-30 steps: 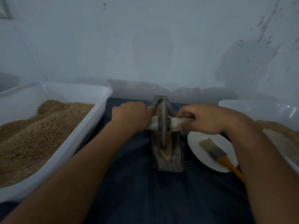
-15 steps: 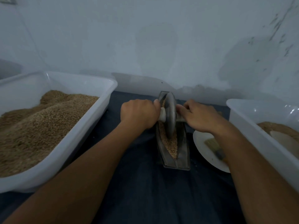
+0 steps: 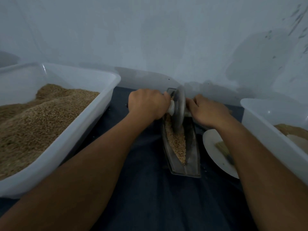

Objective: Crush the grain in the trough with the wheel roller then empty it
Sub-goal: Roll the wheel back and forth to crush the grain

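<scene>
Wheel roller [image 3: 179,109]: grey disc, upright on edge, seated at far end of trough [image 3: 191,144]; pale axle handle crosswise through hub. Left hand [image 3: 147,104]: fingers curled round left stub of handle, just beside disc. Right hand [image 3: 208,112]: fingers wrapped over right stub, stub itself hidden beneath. Trough: narrow dark boat-shaped vessel on dark-covered desk [image 3: 150,197], long axis running away from body, slightly angled, near end toward wearer. Grain [image 3: 177,142]: tan, filling channel from disc back to near tip. Judged step: crushing, emptying not yet begun. Next stroke likely along trough axis toward body, both hands equally near, one each side of disc. Adjacent: left bin [image 3: 80,130] of grain, right bin [image 3: 260,124], white plate [image 3: 212,147] carrying brush [image 3: 224,150].
</scene>
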A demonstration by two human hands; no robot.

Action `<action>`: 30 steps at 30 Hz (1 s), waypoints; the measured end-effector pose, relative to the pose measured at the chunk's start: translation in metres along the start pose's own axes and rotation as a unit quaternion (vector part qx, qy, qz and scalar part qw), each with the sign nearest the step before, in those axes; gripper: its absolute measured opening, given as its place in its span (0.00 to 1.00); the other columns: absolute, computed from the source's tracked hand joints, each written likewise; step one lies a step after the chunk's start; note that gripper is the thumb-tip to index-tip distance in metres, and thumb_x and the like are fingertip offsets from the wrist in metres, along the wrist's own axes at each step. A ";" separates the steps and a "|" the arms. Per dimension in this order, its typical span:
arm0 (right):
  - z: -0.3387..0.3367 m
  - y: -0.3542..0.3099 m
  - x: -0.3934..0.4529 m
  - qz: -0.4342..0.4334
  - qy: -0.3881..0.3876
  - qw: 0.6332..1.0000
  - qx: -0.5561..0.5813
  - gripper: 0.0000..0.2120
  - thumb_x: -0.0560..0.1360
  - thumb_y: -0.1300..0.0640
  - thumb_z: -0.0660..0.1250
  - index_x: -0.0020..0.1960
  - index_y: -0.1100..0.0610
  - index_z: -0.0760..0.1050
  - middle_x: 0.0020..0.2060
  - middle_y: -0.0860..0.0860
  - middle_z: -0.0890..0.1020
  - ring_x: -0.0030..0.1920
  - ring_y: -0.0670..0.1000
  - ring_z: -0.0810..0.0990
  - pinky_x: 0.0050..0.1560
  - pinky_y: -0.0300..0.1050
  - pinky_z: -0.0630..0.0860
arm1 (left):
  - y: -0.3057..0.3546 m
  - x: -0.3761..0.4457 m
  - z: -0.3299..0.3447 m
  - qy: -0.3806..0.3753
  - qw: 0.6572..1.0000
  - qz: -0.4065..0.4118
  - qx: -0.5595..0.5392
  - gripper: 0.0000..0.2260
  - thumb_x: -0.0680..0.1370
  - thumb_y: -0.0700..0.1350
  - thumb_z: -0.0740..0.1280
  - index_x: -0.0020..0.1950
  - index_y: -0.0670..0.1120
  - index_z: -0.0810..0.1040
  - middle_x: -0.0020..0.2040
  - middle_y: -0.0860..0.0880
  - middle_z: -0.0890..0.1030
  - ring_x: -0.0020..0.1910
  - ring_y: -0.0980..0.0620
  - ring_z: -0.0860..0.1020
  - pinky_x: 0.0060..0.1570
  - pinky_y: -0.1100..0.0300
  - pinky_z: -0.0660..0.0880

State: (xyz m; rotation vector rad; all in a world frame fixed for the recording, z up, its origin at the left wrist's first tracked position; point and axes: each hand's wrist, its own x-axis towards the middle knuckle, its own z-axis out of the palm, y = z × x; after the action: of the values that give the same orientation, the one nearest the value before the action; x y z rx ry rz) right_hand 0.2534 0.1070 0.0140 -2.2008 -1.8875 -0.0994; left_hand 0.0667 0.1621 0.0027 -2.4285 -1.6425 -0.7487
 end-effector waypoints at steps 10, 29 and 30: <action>0.002 0.001 0.024 0.011 0.012 0.999 -0.030 0.23 0.80 0.35 0.45 0.49 0.52 0.67 0.36 0.48 0.68 0.42 0.55 0.71 0.43 0.52 0.68 | -0.001 0.014 0.002 -0.020 0.999 -0.033 -0.012 0.20 0.81 0.56 0.48 0.32 0.50 0.64 0.30 0.49 0.65 0.30 0.46 0.65 0.41 0.49 0.74; 0.009 0.017 0.061 -0.009 -0.063 0.998 -0.027 0.20 0.80 0.41 0.43 0.52 0.51 0.70 0.51 0.53 0.75 0.49 0.56 0.73 0.51 0.53 0.70 | 0.004 0.044 0.011 0.058 0.997 0.038 0.043 0.20 0.81 0.53 0.53 0.29 0.50 0.61 0.28 0.50 0.62 0.27 0.50 0.61 0.29 0.57 0.56; 0.009 0.017 0.060 -0.013 -0.065 0.997 -0.031 0.20 0.80 0.42 0.43 0.52 0.51 0.70 0.53 0.54 0.76 0.50 0.57 0.73 0.52 0.54 0.71 | 0.004 0.044 0.011 0.061 0.996 0.038 0.045 0.21 0.81 0.53 0.53 0.29 0.50 0.61 0.28 0.50 0.62 0.27 0.50 0.61 0.29 0.57 0.56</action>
State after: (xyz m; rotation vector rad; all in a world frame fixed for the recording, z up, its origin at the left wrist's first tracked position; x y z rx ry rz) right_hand 0.2790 0.1650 0.0157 -2.2747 -2.0075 -0.0201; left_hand 0.0867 0.2014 0.0138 -2.3200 -1.4978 -0.7754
